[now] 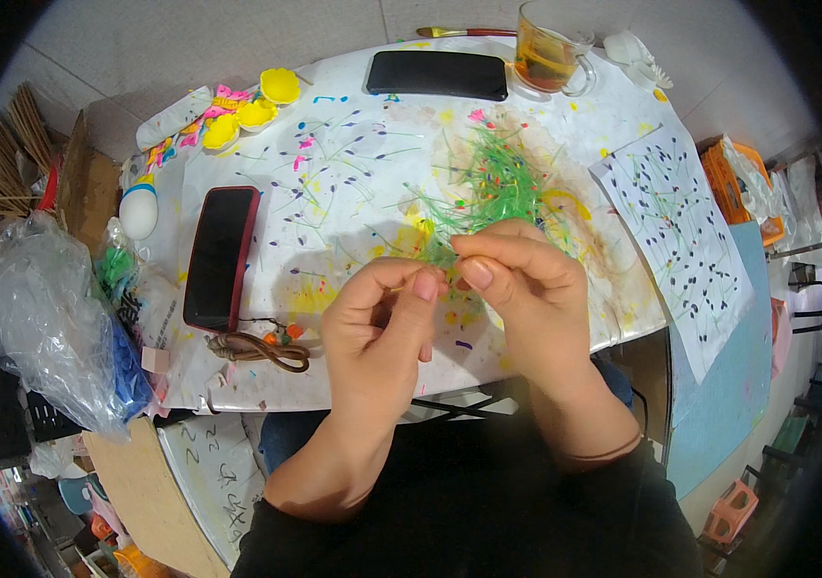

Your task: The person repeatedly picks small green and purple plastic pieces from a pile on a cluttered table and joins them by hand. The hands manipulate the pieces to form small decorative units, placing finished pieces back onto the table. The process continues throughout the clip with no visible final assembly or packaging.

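Observation:
Both my hands are raised over the middle of a paint-stained white table (382,376), fingertips close together. The thumb and forefinger of my left hand (382,318) are pinched; something tiny may be between them, too small to tell. My right hand (533,296) has its thumb and forefinger near each other, and what they hold cannot be made out. Just beyond them lies a heap of thin green stems (505,177) with small coloured tips. Many loose green stems with dark tips (302,188) are spread to the left. More dark-tipped stems lie on a white paper sheet (678,238) at the right.
A red-cased phone (221,258) and a brown cord (259,349) lie at the left, near a white egg-shaped object (139,213) and clear plastic bags (42,311). Along the back are yellow flower-shaped cups (280,86), a black phone (437,74), a brush (468,32) and a glass mug of tea (546,61).

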A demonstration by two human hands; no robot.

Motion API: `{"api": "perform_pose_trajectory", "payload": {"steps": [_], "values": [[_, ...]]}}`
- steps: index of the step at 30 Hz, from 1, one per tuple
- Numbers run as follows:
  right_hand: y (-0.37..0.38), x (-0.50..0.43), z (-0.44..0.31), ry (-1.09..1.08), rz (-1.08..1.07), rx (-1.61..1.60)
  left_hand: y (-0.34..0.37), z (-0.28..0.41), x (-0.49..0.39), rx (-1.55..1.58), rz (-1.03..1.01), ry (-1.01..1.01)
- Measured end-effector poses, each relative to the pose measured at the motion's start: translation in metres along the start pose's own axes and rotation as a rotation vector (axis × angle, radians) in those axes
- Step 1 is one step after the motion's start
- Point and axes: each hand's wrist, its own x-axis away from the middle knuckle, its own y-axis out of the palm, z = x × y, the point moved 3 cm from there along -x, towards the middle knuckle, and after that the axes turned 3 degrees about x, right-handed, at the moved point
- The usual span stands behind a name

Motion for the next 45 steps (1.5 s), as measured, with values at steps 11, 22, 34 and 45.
{"api": "perform_pose_trajectory", "payload": {"steps": [11,22,34,45], "values": [[-0.009,-0.001,-0.001,0.075,-0.046,-0.193,-0.001,0.005,0.000,-0.049,-0.028,0.030],[-0.006,-0.005,0.000,-0.057,-0.098,-0.013,-0.001,0.009,0.003,-0.078,-0.067,0.127],[-0.004,-0.004,-0.001,-0.099,-0.175,0.044,-0.003,0.015,0.005,-0.215,-0.087,0.244],[-0.001,-0.004,-0.002,-0.138,-0.210,0.101,-0.003,0.018,0.003,-0.432,-0.075,0.467]]}}
